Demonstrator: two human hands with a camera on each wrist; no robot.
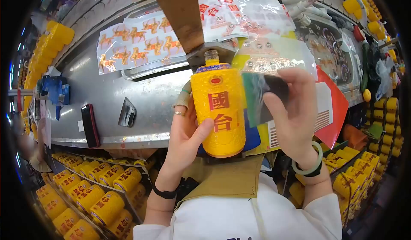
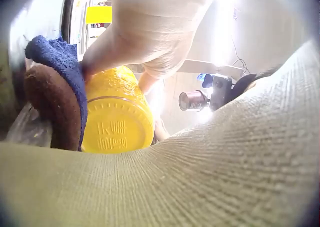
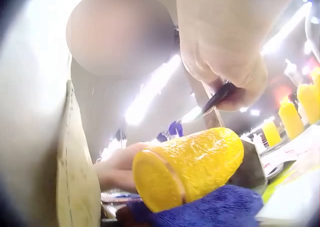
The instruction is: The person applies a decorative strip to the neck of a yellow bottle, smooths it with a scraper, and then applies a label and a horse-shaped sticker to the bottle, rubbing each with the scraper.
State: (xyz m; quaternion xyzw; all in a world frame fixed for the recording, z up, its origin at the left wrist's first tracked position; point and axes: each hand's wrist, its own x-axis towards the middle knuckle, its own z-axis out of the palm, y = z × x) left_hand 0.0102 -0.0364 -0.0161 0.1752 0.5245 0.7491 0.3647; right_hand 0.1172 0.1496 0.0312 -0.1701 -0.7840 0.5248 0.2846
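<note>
A yellow bottle (image 1: pixel 218 131) with red characters and a bare glass neck lies on a blue cloth (image 1: pixel 252 138). My left hand (image 1: pixel 182 141) grips its left side, thumb on the front. In the left wrist view that hand (image 2: pixel 155 34) curls over the bottle (image 2: pixel 117 129), whose base faces the camera. My right hand (image 1: pixel 297 111) pinches a thin dark and green flat piece (image 1: pixel 255 101), blurred, just right of the bottle. The right wrist view has the right hand (image 3: pixel 227 67) holding the dark piece (image 3: pixel 219 97) above the bottle (image 3: pixel 197 162); contact between them cannot be told.
Sticker sheets (image 1: pixel 141 43) and more printed sheets (image 1: pixel 274 53) cover the back of the metal table (image 1: pixel 85 94). A phone (image 1: pixel 90 125) and a small dark piece (image 1: pixel 127 113) lie left. A brown post (image 1: pixel 177 15) rises behind the bottle. Rows of yellow bottles (image 1: pixel 107 208) stand below.
</note>
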